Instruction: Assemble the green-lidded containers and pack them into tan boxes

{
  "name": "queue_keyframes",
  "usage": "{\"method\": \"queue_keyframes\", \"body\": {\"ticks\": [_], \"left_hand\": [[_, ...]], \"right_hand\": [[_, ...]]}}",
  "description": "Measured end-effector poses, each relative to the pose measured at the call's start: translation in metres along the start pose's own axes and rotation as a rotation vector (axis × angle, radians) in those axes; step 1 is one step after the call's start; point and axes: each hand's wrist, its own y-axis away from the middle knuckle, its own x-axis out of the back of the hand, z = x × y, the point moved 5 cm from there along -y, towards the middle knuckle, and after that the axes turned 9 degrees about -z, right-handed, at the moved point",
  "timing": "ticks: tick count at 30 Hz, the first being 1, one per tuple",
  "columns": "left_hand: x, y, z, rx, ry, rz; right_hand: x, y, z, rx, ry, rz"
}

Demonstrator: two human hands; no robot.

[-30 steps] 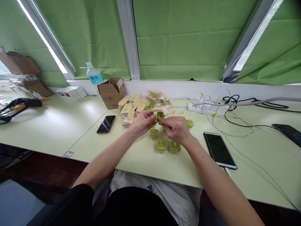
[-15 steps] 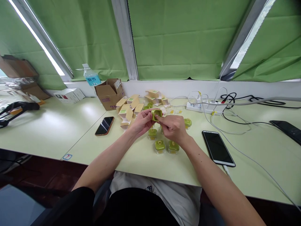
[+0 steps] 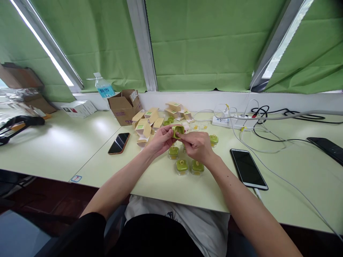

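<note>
A small green lid is held up above the table, its hollow inside facing me. My left hand grips its left edge between thumb and fingers. My right hand is closed at its right side, a fingertip or thumb pressing at the hollow; the other fingers are curled. Below stand small clear containers with green lids: one at the front left, one at the front right, another just behind. A further lidded container is right of my right hand. Others are partly hidden by my hands.
Opened small cartons lie behind my left hand, beside a brown cardboard box and a water bottle. One phone lies left, another phone right with a cable. A power strip with tangled cords sits at the back.
Almost nothing differs. Both hands keep the green lid in the same place, with only a very slight shift of the lid and fingers.
</note>
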Motion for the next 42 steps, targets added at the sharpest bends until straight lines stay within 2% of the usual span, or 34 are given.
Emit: {"method": "queue_keyframes", "body": {"ticks": [5,11,20,25,27,29,32,34,36,39,42], "left_hand": [[-0.003,-0.001,0.003,-0.024,0.036,0.003],[-0.002,0.000,0.003,-0.020,0.024,0.001],[0.007,0.001,0.005,-0.036,-0.066,0.000],[0.007,0.000,0.006,-0.083,-0.107,0.024],[0.008,-0.003,0.008,-0.128,-0.129,0.058],[0.012,-0.005,0.012,-0.178,-0.173,0.115],[0.024,-0.005,0.018,-0.239,-0.315,0.218],[0.031,-0.004,0.021,-0.251,-0.440,0.270],[0.037,-0.004,0.021,-0.242,-0.536,0.310],[0.041,-0.005,0.018,-0.229,-0.606,0.350],[0.040,-0.007,0.014,-0.224,-0.639,0.355]], "right_hand": [[0.002,0.000,-0.002,-0.024,0.059,0.046],[-0.001,0.002,0.000,-0.012,0.088,-0.028],[-0.008,0.001,0.008,-0.123,-0.077,-0.136],[-0.007,0.000,0.013,-0.228,-0.294,-0.167],[-0.002,0.000,0.019,-0.265,-0.372,-0.128],[0.008,0.001,0.029,-0.324,-0.403,-0.031],[0.023,0.004,0.052,-0.522,-0.313,0.089],[0.023,0.004,0.069,-0.703,-0.151,-0.020],[0.011,0.001,0.081,-0.815,0.025,-0.282],[-0.016,-0.005,0.090,-0.781,0.233,-0.680],[-0.039,-0.016,0.096,-0.717,0.276,-0.791]]}}
